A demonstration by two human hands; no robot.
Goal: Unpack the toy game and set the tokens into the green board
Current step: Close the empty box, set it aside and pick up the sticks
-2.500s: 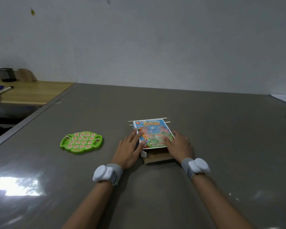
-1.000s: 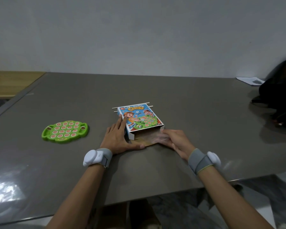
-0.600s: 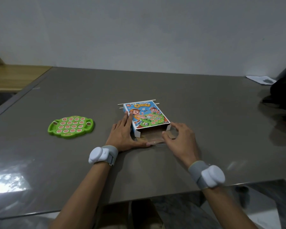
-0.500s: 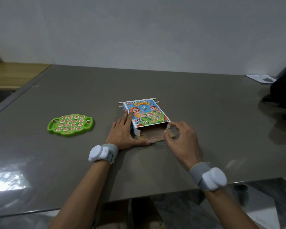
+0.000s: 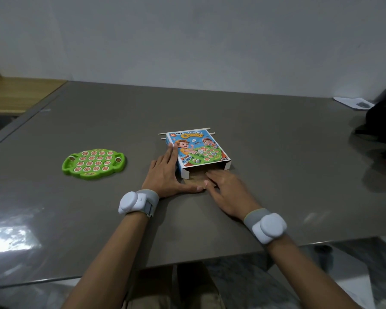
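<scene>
Partly hidden: box mouth (image 5: 206, 169) | by right hand (image 5: 228, 191) | contents unclear

The light is dim and soft. A bright white glare lies on the glossy counter (image 5: 276, 152) near its front left corner. Weak shadows fall under the wrists. The wide lens bends the counter's edges. The picture is a little soft, mostly at the borders.

Place: plain office or lab room
Evidence: wide grey bench (image 5: 254, 121), bare white wall (image 5: 187, 41), wooden desk (image 5: 20, 94), paper sheet (image 5: 354, 103)
</scene>
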